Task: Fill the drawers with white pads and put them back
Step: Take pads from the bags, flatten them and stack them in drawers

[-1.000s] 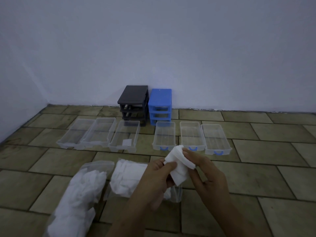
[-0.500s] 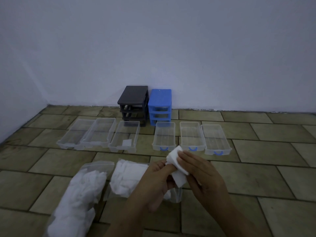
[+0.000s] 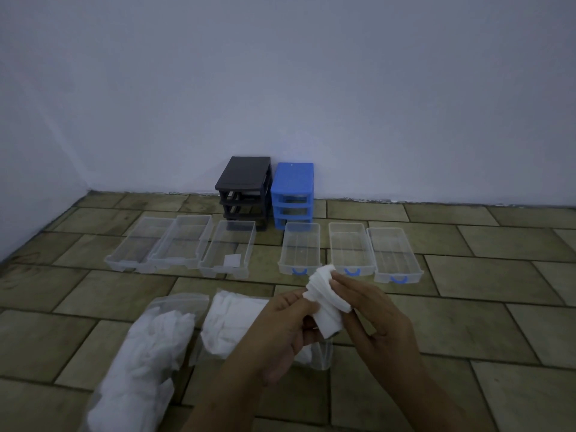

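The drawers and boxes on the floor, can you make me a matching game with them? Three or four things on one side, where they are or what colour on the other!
Things:
1. black drawer frame
2. blue drawer frame
3. stack of white pads
4. drawer with one pad

Matches:
A. held in both hands
B. left of the blue frame, by the wall
C. clear, third from the left in the row
D. right of the black frame

Pairs: 1-B, 2-D, 3-A, 4-C

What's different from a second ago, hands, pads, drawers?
Little: both hands still hold the small stack of white pads; the right hand slid its fingers over the stack's top, the left hand kept pinching. Six clear plastic drawers, two pad bags and both frames unchanged.
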